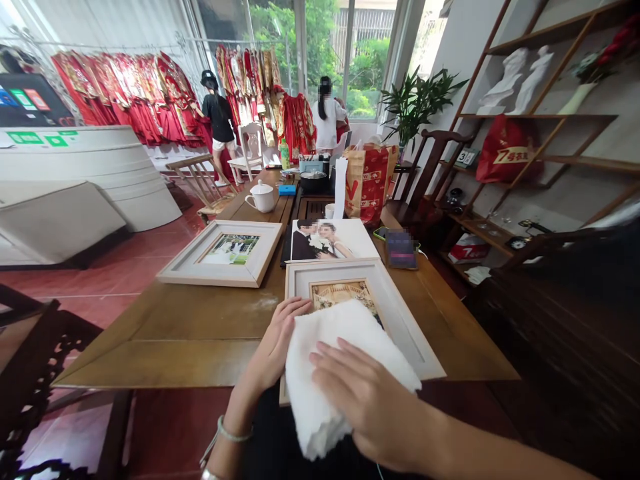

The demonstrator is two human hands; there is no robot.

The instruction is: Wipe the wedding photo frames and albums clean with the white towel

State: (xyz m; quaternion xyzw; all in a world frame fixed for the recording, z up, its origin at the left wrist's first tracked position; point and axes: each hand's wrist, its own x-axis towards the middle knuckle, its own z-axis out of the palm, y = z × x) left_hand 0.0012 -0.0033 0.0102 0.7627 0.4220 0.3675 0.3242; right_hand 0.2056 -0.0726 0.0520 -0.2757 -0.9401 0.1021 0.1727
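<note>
A picture frame (410, 333) with a pale wooden edge and a wide white mount lies in front of me, its near end at the table's front edge. My left hand (280, 333) grips this frame by its left side, fingers over the edge; the thumb is partly hidden. Under my right hand (360, 390) is a folded white cloth (325, 333), which the hand holds and presses against the frame. The cloth covers the lower part of the picture. A second framed photo (233, 249) lies flat to the left. Beyond the near frame is an unframed couple photo (355, 240).
On the wooden table (190, 340) are a lidded white cup (261, 197), phones (401, 249) at the right and a red-brown paper bag (370, 183). Two people stand near red garments (135, 93) at the back. Shelves (550, 117) and dark chairs flank the right.
</note>
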